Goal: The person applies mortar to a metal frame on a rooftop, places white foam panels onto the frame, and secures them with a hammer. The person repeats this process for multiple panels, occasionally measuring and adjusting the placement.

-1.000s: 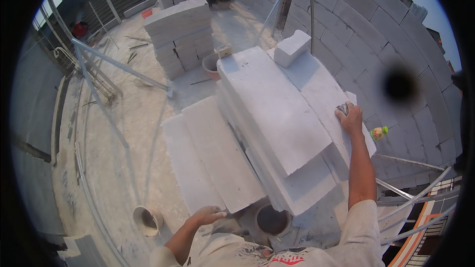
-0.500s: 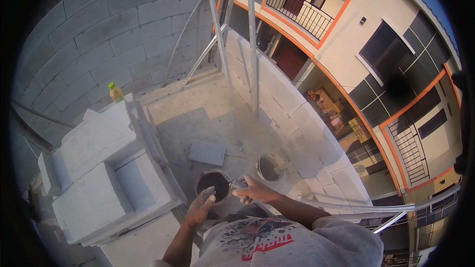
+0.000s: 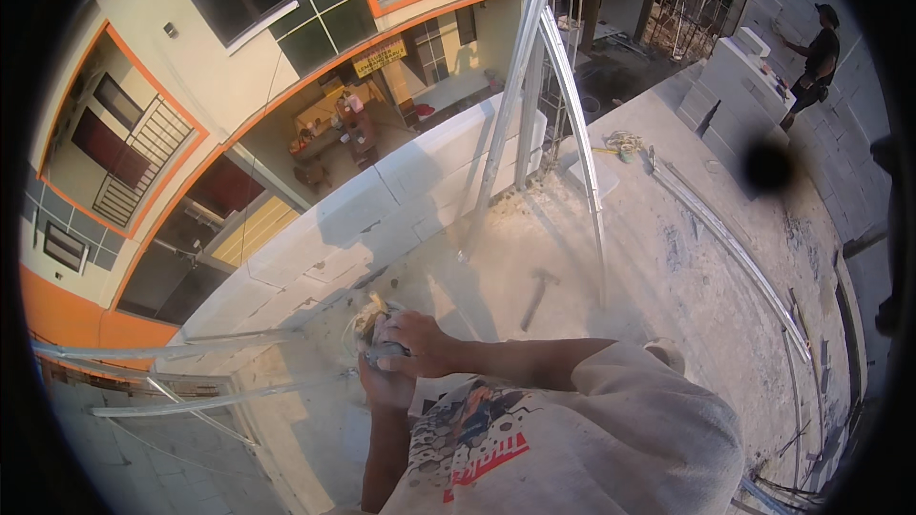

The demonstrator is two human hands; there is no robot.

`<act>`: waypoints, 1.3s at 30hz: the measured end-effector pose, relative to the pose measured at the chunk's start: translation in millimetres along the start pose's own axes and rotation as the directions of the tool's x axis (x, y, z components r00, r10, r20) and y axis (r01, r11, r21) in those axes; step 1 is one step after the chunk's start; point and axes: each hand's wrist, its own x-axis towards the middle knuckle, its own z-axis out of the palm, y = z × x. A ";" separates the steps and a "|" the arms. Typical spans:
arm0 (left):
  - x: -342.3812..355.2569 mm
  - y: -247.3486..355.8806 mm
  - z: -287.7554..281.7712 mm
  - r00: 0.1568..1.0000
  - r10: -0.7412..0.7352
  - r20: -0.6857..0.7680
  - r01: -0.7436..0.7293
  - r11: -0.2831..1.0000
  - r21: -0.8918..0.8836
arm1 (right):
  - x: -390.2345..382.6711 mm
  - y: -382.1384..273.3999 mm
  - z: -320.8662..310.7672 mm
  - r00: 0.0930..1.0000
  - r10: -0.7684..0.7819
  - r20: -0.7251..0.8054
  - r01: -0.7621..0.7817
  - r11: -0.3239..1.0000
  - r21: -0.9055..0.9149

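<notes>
My two hands are together low in the middle of the head view. My right hand (image 3: 420,336) is curled over a small greyish thing (image 3: 389,353), too blurred and covered to name. My left hand (image 3: 386,383) sits just below, its fingers pressed against the same thing. Directly beyond them, a bucket (image 3: 363,324) with something yellowish at its rim is partly hidden behind my fingers.
A low white block wall (image 3: 382,195) runs beyond my hands. Metal props (image 3: 515,95) stand against it. On the concrete floor lie a hammer (image 3: 539,300) and long metal channels (image 3: 735,253). Another person (image 3: 819,57) stands at the far right beside stacked blocks.
My view has swung to the right, away from the block stack and the bucket of dark contents. My left hand, apart with spread fingers before, now meets my right hand.
</notes>
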 end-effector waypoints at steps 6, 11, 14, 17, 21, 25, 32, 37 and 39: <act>95.5 -19.2 42.5 0.936 -0.326 0.136 0.238 0.866 0.440 | -14.7 50.4 -80.0 0.926 0.155 -0.343 -0.150 0.988 0.040; 158.4 -32.2 46.2 0.928 -0.365 -0.067 0.252 0.487 0.836 | -13.9 88.4 -122.3 0.835 0.444 -0.326 -0.398 0.895 0.200; 197.5 -37.2 48.3 0.950 -0.300 -0.080 0.184 0.336 0.924 | 4.3 116.0 -147.1 0.799 0.579 -0.162 -0.419 0.730 0.540; 254.8 -39.6 48.8 0.940 -0.340 -0.004 0.046 0.117 0.992 | 37.1 147.2 -168.7 0.736 0.657 -0.162 -0.587 0.739 0.330; 340.9 -19.2 46.0 0.926 -0.368 -0.081 0.059 -0.072 0.996 | 105.6 187.6 -205.1 0.725 0.684 -0.084 -0.631 0.708 0.318; 426.6 32.1 53.1 0.898 -0.369 -0.240 0.125 -0.309 0.943 | 177.8 212.6 -288.9 0.571 0.810 -0.130 -0.539 0.490 0.685; 564.9 118.3 29.0 0.803 -0.539 -0.255 0.103 -0.297 0.949 | 228.2 244.7 -436.3 0.115 0.784 -0.610 -0.096 0.620 0.778; 618.3 100.5 41.2 0.892 -0.360 -0.275 0.150 -0.339 0.929 | 254.5 286.1 -437.1 0.124 0.803 -0.583 -0.090 0.594 0.799; 638.9 85.0 48.8 0.929 -0.270 -0.255 0.164 -0.318 0.934 | 240.6 305.5 -424.0 0.207 0.822 -0.531 -0.217 0.568 0.794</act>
